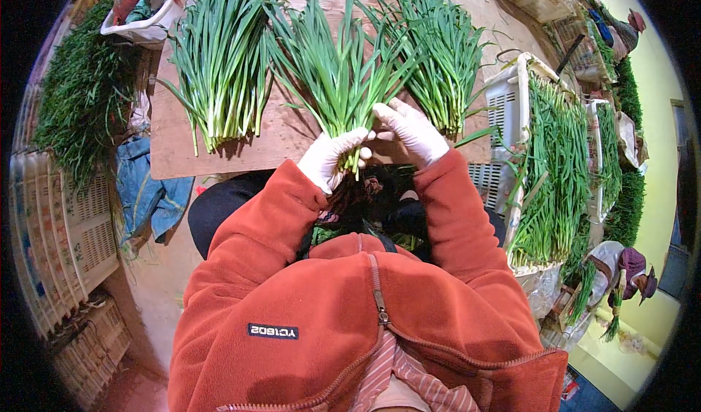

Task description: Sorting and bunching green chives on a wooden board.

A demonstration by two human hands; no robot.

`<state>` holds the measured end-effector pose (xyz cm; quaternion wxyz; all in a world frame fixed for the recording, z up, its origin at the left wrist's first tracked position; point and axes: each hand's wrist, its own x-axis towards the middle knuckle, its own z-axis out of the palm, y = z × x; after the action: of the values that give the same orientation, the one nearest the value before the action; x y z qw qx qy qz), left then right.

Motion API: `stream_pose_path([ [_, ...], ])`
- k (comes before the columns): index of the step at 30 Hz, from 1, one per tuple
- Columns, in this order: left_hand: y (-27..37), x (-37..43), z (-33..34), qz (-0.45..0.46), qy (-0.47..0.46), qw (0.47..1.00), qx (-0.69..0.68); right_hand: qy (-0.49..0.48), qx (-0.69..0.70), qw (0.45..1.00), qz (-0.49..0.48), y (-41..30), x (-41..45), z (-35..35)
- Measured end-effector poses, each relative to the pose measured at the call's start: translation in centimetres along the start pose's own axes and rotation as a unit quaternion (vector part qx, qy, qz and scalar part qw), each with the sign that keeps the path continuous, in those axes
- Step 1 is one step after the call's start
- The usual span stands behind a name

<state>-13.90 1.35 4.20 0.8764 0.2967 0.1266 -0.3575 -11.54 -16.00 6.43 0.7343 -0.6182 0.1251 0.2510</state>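
A bunch of garlic chives [335, 83] stands over the front edge of a wooden board, its leaves fanning away from me. My left hand [332, 157], in a white glove, is wrapped around the pale stem ends, which poke out below the fingers. Beside the bunch, on its right, my gloved right hand [408, 127] has its fingers partly spread and near the stems. Nothing shows clearly in its grasp. One pile of chives [222, 67] lies on the left of the board [285, 149]. Another pile of chives [438, 56] lies on the right.
A white plastic crate [506, 99] packed with chives [553, 176] stands right of the board. At the left are stacked crates [90, 220], a blue cloth [148, 187] and a heap of greens [82, 94]. Two people [621, 269] are among more greens at far right.
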Motion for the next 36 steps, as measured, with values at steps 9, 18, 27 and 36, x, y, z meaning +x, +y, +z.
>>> stream_pose_path([
  [9,-0.8,0.3,-0.2,0.007,0.016,0.999,0.04,0.156,-0.254,0.922,-0.246,-4.0,-0.7,1.2],
  [18,-1.0,0.2,0.3,-0.004,0.037,0.997,0.068,0.13,-0.421,0.892,-0.099,-3.8,5.3,-1.1],
  [27,-1.6,0.7,0.5,-0.006,0.048,0.998,0.035,0.08,-0.145,0.979,-0.122,-4.0,1.2,-0.5],
  [36,-1.1,0.2,0.2,-0.008,0.072,0.997,0.015,0.031,-0.083,0.98,-0.177,-3.9,-1.4,2.6],
])
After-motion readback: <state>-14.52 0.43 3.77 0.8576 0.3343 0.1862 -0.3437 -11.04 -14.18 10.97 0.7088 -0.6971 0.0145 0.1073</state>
